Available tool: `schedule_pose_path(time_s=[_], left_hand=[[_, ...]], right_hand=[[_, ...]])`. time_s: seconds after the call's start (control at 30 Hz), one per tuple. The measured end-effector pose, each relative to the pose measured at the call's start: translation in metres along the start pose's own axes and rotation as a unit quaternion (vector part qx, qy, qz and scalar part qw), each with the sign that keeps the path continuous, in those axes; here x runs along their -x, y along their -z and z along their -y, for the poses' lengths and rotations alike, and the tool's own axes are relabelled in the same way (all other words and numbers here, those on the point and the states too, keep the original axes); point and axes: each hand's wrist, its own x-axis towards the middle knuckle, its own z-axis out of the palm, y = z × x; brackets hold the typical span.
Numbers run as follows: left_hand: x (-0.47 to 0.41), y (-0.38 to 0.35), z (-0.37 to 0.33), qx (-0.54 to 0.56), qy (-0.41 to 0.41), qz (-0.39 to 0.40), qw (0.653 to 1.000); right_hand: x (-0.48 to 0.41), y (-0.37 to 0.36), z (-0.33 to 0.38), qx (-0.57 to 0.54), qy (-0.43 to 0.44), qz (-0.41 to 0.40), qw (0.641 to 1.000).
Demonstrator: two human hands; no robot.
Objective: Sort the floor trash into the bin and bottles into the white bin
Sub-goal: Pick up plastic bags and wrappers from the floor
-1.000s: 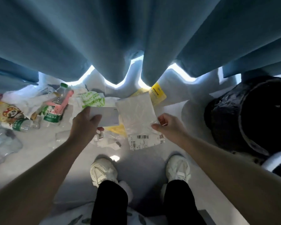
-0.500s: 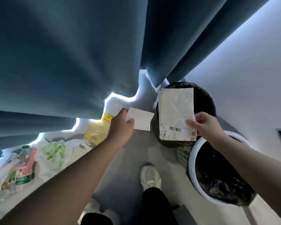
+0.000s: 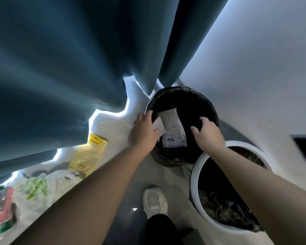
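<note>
No text can be read for certain. The yellow packet (image 3: 88, 154) bears 1 short dark word near its top, too blurred. The white plastic bag (image 3: 173, 128) and bottle (image 3: 0, 214) labels are illegible.

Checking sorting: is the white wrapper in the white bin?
No, the white wrapper is inside the black-lined bin, not the white bin.

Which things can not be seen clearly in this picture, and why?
Head view only:
black bin bottom: dark, covered by white packet.
packet label print: too small, blurred.
bottle: cut by left edge, blurred.
white bin contents: partly behind right forearm, dark.
</note>
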Motion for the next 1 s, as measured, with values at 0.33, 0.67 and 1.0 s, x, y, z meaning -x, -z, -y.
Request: schedule_pose_path(time_s=[0.33, 0.67, 1.0], left_hand=[[0.091, 0.036, 0.102, -0.117, 0.009, -0.025, 0.993], [0.169, 0.013, 0.284, -0.154, 0.115, -0.026, 0.981], [0.201, -0.063, 0.443, -0.109, 0.269, -0.019, 0.957]], right_hand=[[0.075, -0.026, 0.049, 0.241, 0.24, -0.024, 0.94], [0.13, -0.172, 0.148, 0.299, 0.392, 0.047, 0.869], [0.134, -0.332, 0.176, 0.396, 0.444, 0.102, 0.797]])
